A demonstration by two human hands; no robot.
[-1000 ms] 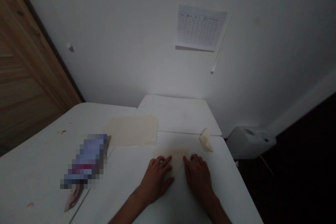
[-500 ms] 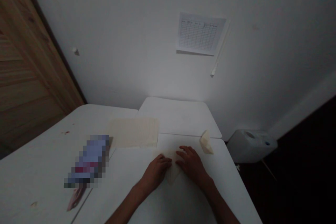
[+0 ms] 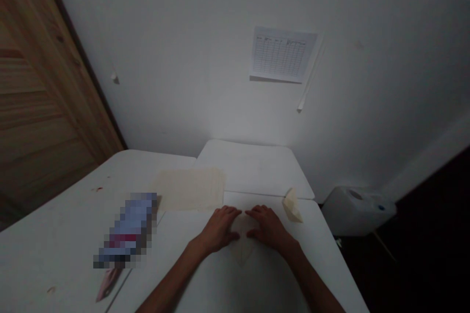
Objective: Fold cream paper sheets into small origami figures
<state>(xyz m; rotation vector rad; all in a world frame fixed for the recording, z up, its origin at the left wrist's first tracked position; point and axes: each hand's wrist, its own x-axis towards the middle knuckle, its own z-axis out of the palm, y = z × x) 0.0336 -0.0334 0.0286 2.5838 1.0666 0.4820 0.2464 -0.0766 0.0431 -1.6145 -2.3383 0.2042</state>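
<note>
A pale, partly folded sheet of paper (image 3: 242, 253) lies on the white table, its pointed end toward me. At its left side rests my left hand (image 3: 221, 227), thumb and fingers apart in a curve, fingertips at the paper. My right hand (image 3: 268, 226) mirrors it on the right side, thumb spread from the fingers. Both hands cover much of the sheet, so its upper folds are hidden. Off to the right of my right hand stands a folded cream paper piece (image 3: 293, 206), boat-like in shape.
Cream paper sheets (image 3: 191, 190) lie at the back left of the white table (image 3: 209, 283). A blurred-out item (image 3: 128, 227) with a pink handle-like end is on the left. A printed chart (image 3: 282, 55) hangs on the wall. A white plastic container (image 3: 362, 210) stands beyond the right edge.
My fingers have spread from the paper's middle toward its far part, with the thumbs now apart from the fingers. More of the sheet's near point shows. The view has shifted slightly.
</note>
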